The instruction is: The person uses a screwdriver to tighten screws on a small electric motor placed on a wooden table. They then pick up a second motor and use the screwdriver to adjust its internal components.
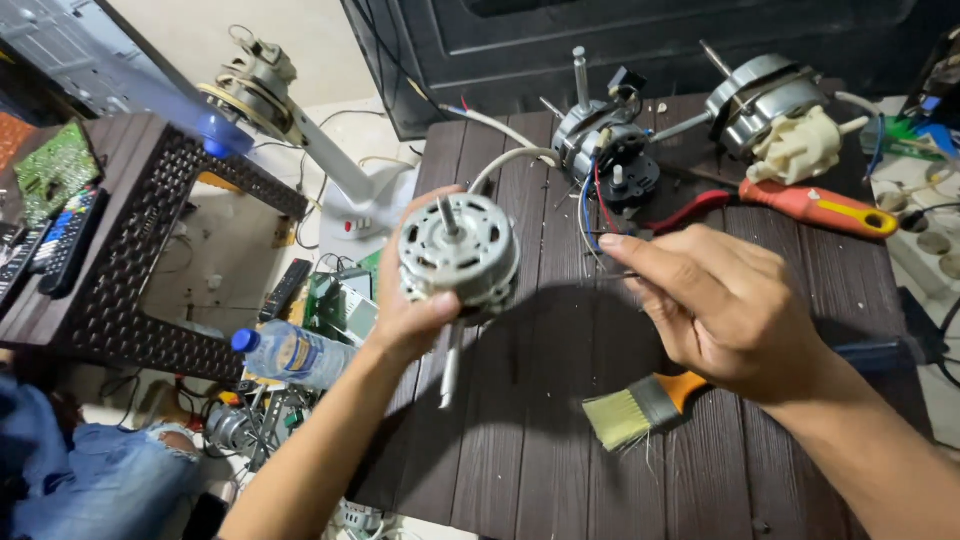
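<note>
We grip the round grey metal fan motor [459,250] firmly in our left hand [415,318] above the dark slatted worktop [540,420], while our right hand [725,305], just beside it, pinches something too thin to identify, so steady wrists matter.

A silver-grey motor [458,250] is seen over a dark-brown, wood-grained table [540,420]; the brush [640,405] is orange-handled, the screwdriver [815,207] red and yellow.

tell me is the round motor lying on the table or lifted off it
Lifted off. The left hand grips the grey motor in the air above the dark table, shaft end facing the camera.
</note>
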